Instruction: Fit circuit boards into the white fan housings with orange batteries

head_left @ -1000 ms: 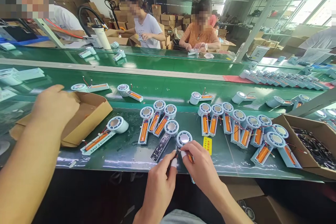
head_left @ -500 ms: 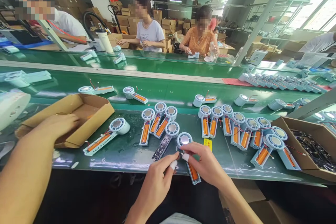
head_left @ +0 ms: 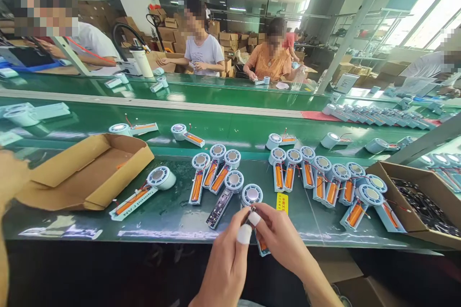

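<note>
My left hand [head_left: 227,254] and my right hand [head_left: 283,236] meet fingertip to fingertip over a pale blue handheld fan [head_left: 252,194] near the bench's front edge. Both are closed in a pinch on a tiny dark part, mostly hidden by the fingers. White covers wrap the thumbs. Below my right fingers shows the fan's open handle with an orange battery [head_left: 262,242]. Just left lies another fan [head_left: 234,181], its handle topped by a black circuit board [head_left: 219,207]. Further left rests a fan with "Speed FAN" on its handle [head_left: 135,205].
Several opened fans [head_left: 331,187] lie right of my hands, beside a yellow label [head_left: 282,202]. A carton of dark parts [head_left: 385,172] stands at right, an open cardboard tray [head_left: 90,196] at left. Another person's hand [head_left: 12,177] is at the left edge. Co-workers sit across the green belt [head_left: 230,127].
The other person's hand has left the cardboard tray and moved to the left edge. My hands stay pinched together over the same fan, fingers drawn closer around the small part.
</note>
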Tool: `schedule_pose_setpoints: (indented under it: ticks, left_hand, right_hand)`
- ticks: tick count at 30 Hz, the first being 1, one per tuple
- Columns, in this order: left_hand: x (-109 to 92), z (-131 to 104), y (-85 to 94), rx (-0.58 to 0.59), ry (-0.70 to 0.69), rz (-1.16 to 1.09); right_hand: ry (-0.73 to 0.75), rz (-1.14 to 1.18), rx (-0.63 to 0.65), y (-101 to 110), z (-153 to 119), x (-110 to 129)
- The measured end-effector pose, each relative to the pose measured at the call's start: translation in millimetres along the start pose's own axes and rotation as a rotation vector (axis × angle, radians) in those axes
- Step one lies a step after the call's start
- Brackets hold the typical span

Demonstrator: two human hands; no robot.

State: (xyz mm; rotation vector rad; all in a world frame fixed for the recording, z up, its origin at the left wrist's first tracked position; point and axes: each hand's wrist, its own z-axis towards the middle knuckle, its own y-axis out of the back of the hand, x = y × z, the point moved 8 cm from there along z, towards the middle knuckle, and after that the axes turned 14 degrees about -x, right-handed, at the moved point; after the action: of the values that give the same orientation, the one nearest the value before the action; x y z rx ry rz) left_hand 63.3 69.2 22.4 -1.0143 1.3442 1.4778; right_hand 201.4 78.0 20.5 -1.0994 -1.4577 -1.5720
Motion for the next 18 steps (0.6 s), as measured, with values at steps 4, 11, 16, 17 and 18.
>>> schedule_pose_setpoints:
  ticks: [4, 11, 16, 17, 18]
  left_hand:
    - [9, -6, -6.8, 0.018, 0.155, -0.160]
    - [-6, -1, -16.4, 0.099, -0.030, -0.090]
    - [17, 4, -17.7, 0.037, 0.040, -0.027]
    - [25, 6, -18.3, 0.016, 0.061, -0.022]
    - [32, 8, -19.3, -0.006, 0.076, -0.021]
  right_hand:
    - [-0.237, 0.415, 0.097, -2, -4, -17]
    - [-0.424, 0.779, 0.023, -11, -4, -29]
    - [-0.263, 0.691, 0.175, -20, -4, -16]
    - [-0.247, 0.658, 0.178, -19, -3, -16]
    - [-0.235, 0.616, 0.167, -18, -2, -16]
